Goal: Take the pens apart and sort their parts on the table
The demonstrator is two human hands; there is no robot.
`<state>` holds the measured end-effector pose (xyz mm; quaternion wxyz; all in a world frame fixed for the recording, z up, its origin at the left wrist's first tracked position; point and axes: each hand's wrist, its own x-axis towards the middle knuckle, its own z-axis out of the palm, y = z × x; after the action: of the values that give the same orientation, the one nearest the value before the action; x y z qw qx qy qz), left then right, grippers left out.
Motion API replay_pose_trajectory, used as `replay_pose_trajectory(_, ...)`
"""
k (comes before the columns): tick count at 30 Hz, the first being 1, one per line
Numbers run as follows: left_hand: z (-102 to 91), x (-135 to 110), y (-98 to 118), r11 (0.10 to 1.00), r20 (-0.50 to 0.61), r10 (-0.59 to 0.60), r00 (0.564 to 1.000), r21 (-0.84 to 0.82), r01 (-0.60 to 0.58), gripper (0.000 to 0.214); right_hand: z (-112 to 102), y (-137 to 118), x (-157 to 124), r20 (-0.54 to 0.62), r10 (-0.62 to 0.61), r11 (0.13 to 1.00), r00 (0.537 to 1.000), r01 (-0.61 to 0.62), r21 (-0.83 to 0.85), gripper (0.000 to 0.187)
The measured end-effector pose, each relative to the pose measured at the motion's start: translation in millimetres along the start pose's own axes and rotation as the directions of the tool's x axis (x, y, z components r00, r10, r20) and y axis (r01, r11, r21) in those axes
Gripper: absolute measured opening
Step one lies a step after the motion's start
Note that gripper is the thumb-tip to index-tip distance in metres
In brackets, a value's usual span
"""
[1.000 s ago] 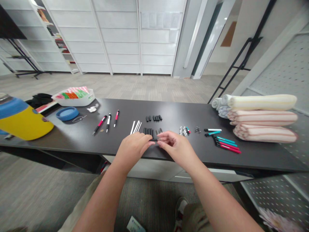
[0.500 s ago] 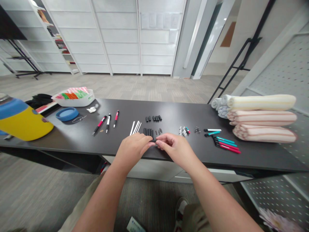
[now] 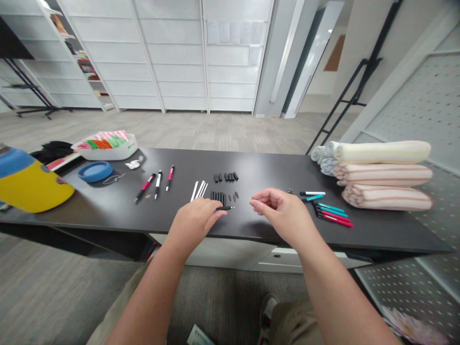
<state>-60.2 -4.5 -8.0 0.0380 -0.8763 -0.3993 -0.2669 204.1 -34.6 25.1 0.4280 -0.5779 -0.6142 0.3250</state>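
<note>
Evidently, parts-fitting is in hand: at frame centre the left hand (image 3: 194, 216) grips a black pen barrel (image 3: 224, 208); the right hand's (image 3: 282, 211) hold cannot be determined; the next move likely calls for steady alignment

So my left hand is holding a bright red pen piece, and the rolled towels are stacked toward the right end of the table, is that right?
Not quite: the pen piece in your left hand is black, not red, as the head view shows. The rolled towels are indeed stacked toward the right end of the table.
</note>
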Motion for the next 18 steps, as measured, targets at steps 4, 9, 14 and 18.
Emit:
replay_pose_trajectory(4,-0.7,-0.6,-0.3,1.0,-0.011,0.004,1.0,0.0,-0.004,0.025,-44.0,3.8,-1.6,-0.063,-0.033,0.948,0.997,0.012,-0.317,0.02)
replay_pose_trajectory(9,0.0,-0.1,-1.2,1.0,-0.006,-0.004,1.0,0.003,0.004,0.027,-82.5,22.0,-5.8,-0.148,0.043,0.583,0.988,-0.145,-0.8,0.01)
replay_pose_trajectory(14,0.9,0.6,-0.7,1.0,-0.019,-0.004,1.0,0.014,0.005,0.03,-82.3,47.4,-1.7,-0.167,0.123,0.496,0.978,-0.206,-0.844,0.008)
replay_pose_trajectory(18,0.5,0.9,0.2,1.0,-0.02,-0.002,1.0,0.021,0.002,0.03,-77.4,60.6,5.8,-0.207,0.086,0.593,0.975,-0.217,-0.776,0.006)
